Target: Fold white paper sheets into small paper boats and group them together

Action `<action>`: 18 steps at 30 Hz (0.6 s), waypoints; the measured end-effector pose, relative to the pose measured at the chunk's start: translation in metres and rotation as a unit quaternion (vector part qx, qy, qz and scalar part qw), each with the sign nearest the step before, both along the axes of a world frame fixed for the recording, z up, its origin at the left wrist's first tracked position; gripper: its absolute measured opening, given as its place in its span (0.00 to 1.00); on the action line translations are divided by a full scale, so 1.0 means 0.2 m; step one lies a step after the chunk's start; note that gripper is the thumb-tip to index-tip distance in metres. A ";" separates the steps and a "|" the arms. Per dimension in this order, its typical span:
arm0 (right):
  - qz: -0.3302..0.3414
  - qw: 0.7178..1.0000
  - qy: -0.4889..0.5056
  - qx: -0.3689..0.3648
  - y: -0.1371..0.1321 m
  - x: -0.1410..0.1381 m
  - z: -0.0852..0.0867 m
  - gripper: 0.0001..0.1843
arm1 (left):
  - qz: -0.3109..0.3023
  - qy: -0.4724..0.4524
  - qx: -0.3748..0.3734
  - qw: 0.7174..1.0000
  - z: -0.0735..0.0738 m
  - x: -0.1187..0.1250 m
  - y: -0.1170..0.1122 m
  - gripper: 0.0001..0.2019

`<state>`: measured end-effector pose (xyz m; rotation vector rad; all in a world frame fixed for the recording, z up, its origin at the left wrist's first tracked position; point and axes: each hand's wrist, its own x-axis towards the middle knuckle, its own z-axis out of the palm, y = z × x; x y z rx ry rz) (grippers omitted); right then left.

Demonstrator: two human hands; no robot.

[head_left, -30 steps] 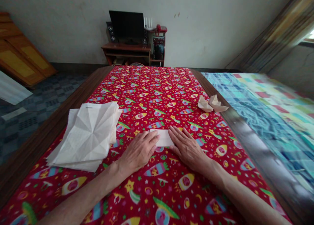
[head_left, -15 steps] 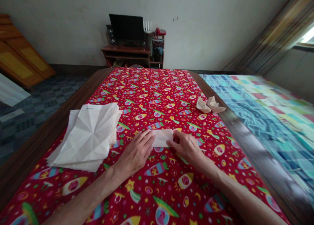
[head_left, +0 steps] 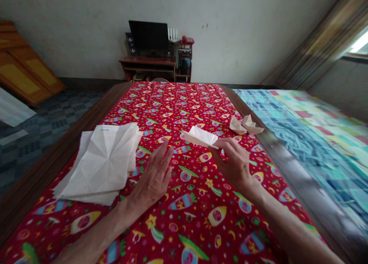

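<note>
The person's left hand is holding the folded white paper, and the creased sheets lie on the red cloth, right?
Not the left hand: the head view shows the right hand holding the folded white paper. The creased sheets do lie on the red cloth.

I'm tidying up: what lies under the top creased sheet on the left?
Edges of other paper sheets stick out from beneath the top creased sheet, with the red patterned cloth below them. The sheets' middles and the cloth directly beneath are covered.
</note>
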<state>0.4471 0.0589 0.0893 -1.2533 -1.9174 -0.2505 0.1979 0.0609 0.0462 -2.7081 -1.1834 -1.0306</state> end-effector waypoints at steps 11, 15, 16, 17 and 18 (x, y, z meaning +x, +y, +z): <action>0.160 0.962 -0.196 -0.098 -0.08 -0.08 -0.21 0.14 | -0.089 0.093 0.008 0.992 0.04 0.06 -0.05 0.12; 0.184 0.958 -0.159 -0.152 -0.09 -0.06 -0.22 0.12 | -0.112 0.099 -0.031 0.988 0.02 0.08 -0.04 0.09; 0.188 0.958 -0.141 -0.163 -0.09 -0.05 -0.23 0.11 | -0.110 0.091 -0.043 0.989 0.01 0.07 -0.04 0.09; 0.189 0.959 -0.122 -0.174 -0.10 -0.04 -0.23 0.11 | -0.106 0.079 -0.053 0.990 -0.01 0.07 -0.04 0.08; 0.189 0.959 -0.101 -0.183 -0.10 -0.04 -0.24 0.11 | -0.102 0.066 -0.063 0.991 -0.02 0.07 -0.04 0.08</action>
